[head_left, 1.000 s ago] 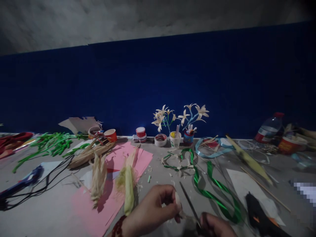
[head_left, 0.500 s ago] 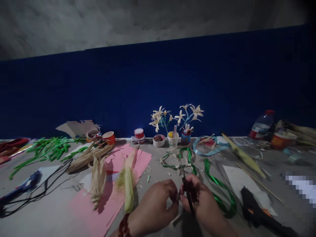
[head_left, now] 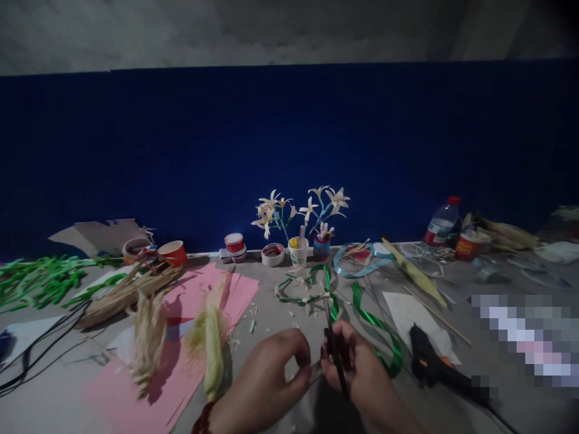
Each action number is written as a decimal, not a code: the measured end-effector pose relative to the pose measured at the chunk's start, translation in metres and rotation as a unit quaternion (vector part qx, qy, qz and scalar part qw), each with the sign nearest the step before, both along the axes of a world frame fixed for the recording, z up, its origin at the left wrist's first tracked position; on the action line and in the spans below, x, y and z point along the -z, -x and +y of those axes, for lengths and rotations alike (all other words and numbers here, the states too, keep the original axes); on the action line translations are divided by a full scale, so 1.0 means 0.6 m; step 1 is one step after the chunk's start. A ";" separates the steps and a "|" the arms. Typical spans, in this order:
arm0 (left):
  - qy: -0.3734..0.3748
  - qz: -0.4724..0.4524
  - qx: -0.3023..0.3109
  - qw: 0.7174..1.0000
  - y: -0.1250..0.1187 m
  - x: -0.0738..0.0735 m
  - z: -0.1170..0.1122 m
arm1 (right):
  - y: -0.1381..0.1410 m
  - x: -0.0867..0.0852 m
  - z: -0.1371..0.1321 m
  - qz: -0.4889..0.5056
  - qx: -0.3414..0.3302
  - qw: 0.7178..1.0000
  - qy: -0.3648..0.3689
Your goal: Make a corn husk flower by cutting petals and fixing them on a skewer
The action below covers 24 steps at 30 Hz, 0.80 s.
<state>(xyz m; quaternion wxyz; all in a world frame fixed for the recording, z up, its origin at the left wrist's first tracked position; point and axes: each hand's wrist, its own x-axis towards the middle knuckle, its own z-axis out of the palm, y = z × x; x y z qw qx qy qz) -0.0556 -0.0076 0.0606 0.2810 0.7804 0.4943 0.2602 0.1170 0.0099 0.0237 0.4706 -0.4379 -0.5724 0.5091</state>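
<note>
Scissors in my right hand [head_left: 362, 374], a pale husk strip pinched in my left hand [head_left: 266, 377].

The light is dim, so the husk strip [head_left: 315, 372] between my left thumb and fingertips is barely visible, and my fingers hide most of it; it sits low in the middle, just in front of me above the grey table [head_left: 63, 392]. My right fingers are curled tight around the scissors [head_left: 333, 349], handles buried in my grip, blades pointing up and away; I cannot tell whether they are parted. My wrists are cut off by the lower edge. A green ribbon [head_left: 377, 328] loops just beyond my right hand, a black glue gun [head_left: 434, 364] lies near on the right, and a corn cob [head_left: 212, 352] on pink paper [head_left: 181, 367] lies near on the left. A blurred patch hides the far right.
</note>
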 end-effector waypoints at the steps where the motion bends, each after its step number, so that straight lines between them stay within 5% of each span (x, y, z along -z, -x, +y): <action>1: 0.011 -0.043 -0.001 0.999 0.002 0.000 0.000 | -0.002 0.002 -0.004 0.019 -0.001 1.000 0.009; 4: 0.034 -0.192 -0.028 0.980 0.002 0.007 -0.002 | -0.007 0.012 -0.014 0.082 0.012 0.996 0.032; 8: 0.110 -0.419 -0.075 0.898 -0.018 0.037 -0.011 | -0.008 0.023 -0.026 0.129 0.062 0.989 0.042; 13: 0.184 -0.534 -0.108 0.818 -0.052 0.066 -0.024 | -0.008 0.022 -0.035 0.128 0.093 0.987 0.031; 24: 0.149 -0.546 -0.117 0.816 -0.076 0.050 -0.038 | -0.016 0.000 -0.034 0.088 0.052 0.994 0.024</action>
